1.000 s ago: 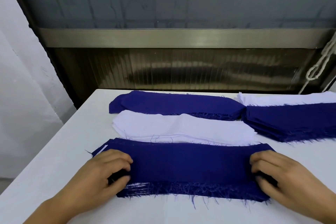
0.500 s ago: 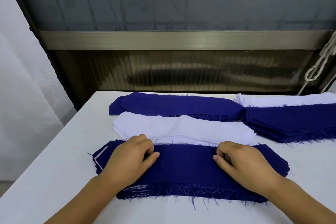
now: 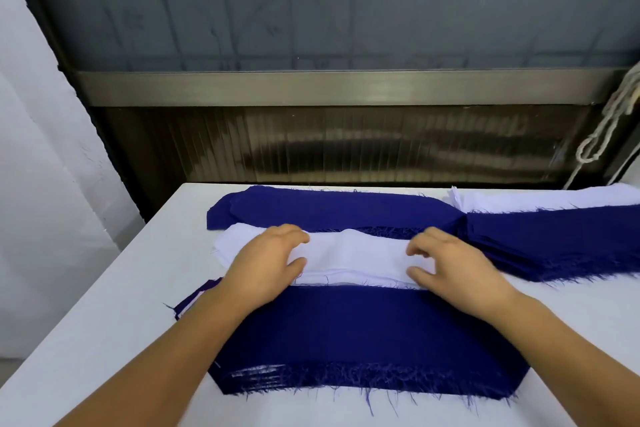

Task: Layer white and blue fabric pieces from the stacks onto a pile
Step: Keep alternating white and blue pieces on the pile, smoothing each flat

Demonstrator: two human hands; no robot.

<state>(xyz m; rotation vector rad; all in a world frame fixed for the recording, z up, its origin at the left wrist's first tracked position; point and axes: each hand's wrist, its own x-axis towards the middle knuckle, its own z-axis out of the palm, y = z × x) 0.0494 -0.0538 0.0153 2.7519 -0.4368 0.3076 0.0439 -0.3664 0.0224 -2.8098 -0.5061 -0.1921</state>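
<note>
The layered pile [image 3: 346,333], with a frayed blue piece on top, lies nearest me on the white table [image 3: 104,322]. Just behind it sits the white fabric stack [image 3: 356,260], and behind that a blue fabric stack [image 3: 329,208]. My left hand [image 3: 266,260] and my right hand [image 3: 450,263] are both on the white stack, fingers curled over its top piece and thumbs at its near edge. The white cloth between them bulges up slightly. Both forearms cross over the pile.
At the right lie another blue stack [image 3: 554,243] and a white stack [image 3: 540,199] behind it. A knotted rope [image 3: 602,128] hangs at the far right. A white sheet [image 3: 41,184] hangs left of the table, and a dark wall stands beyond it.
Both hands left the blue top piece of the pile and moved forward onto the white stack, where they now grasp its top piece.
</note>
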